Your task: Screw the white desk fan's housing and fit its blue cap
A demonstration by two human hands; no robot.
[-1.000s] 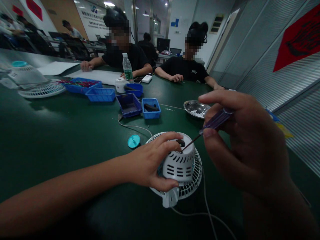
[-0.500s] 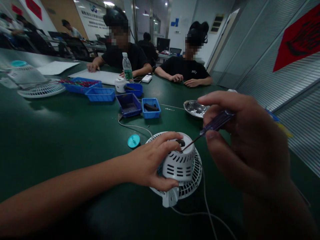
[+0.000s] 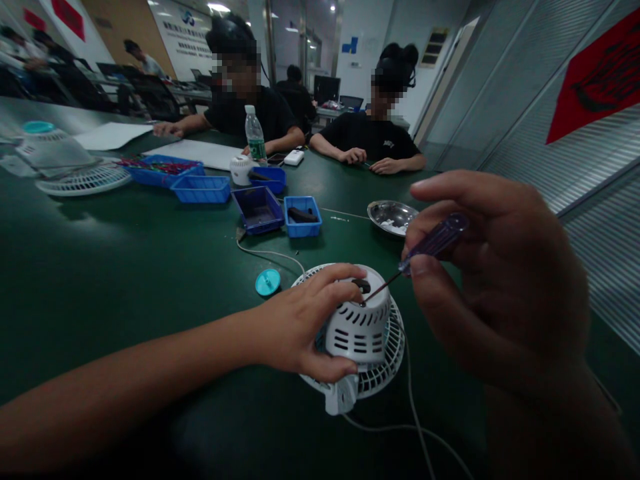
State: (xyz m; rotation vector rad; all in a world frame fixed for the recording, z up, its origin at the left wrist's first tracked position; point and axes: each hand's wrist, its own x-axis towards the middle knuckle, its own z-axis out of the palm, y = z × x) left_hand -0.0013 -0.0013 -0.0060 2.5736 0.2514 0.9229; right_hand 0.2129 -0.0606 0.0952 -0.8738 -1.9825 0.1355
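Note:
A small white fan (image 3: 356, 337) lies grille-down on the green table, its slotted motor housing facing up. My left hand (image 3: 313, 320) is wrapped round the housing's left side, thumb low and fingers over the top. Between the thumb and fingers of my right hand (image 3: 500, 280) is a screwdriver (image 3: 434, 244) with a clear purplish handle. Its thin shaft slants down to the left, and the tip meets the top of the housing beside a dark opening, close to my left fingertips. A turquoise round cap (image 3: 267, 283) lies left of the fan.
Blue bins (image 3: 302, 217) stand beyond the fan, one holding dark parts. A metal bowl (image 3: 393, 218) with small white pieces is behind my right hand. A white cable (image 3: 417, 400) trails toward me. Another fan (image 3: 60, 157) lies far left. Two people sit opposite, near a bottle (image 3: 255, 137).
My right hand has shifted slightly and the screwdriver handle has turned in its fingers. My left hand and the fan stay put. A person opposite has moved one hand outward over the paper.

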